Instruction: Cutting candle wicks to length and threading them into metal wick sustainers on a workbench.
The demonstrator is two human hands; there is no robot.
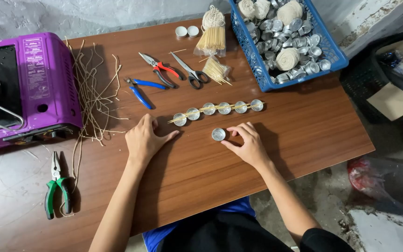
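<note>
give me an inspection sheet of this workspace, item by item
surface: brown wooden table, a few loose splinters
job's things: single metal cup at the right hand's fingertips; row of six cups with thin sticks laid across
clutter: purple gas stove, straw strands, green pliers, blue pliers, red pliers, scissors, stick bundles, blue basket of cups and wick balls
grippers: left hand flat on the table, empty; right hand touching the single cup
cables: nothing seen
surroundings: concrete floor, black crate with cardboard
</note>
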